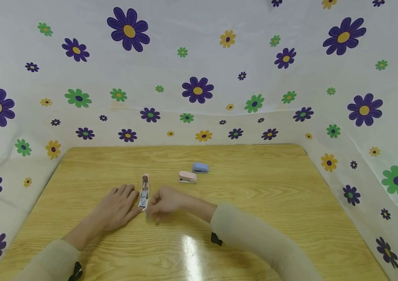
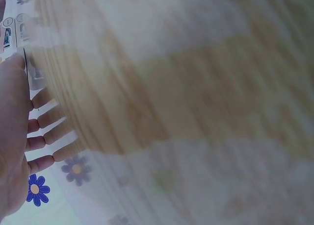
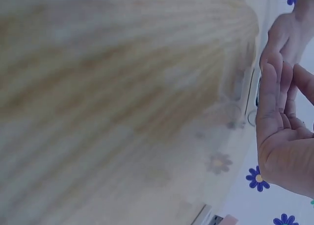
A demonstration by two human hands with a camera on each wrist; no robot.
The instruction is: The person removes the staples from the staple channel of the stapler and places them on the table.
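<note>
A pink and white stapler [image 1: 144, 193] lies flipped open on the table, its metal staple channel showing. Flat beside it on the left, my left hand [image 1: 116, 208] has its fingers stretched out, and the thumb touches the stapler's near end. In the left wrist view the straight fingers [image 2: 37, 142] rest on the tabletop beside the stapler [image 2: 7, 36]. My right hand [image 1: 165, 203] is close to the stapler's near right side, its fingers loosely bent. Nothing shows between thumb and fingers of the right hand [image 3: 284, 122] in the right wrist view, though its fingertips are blurred in the head view.
Behind the right hand stand a closed pink stapler [image 1: 187, 177] and a blue stapler [image 1: 200, 168], close together. The wooden table [image 1: 255, 187] has flower-patterned white cloth [image 1: 171, 70] around its back and sides.
</note>
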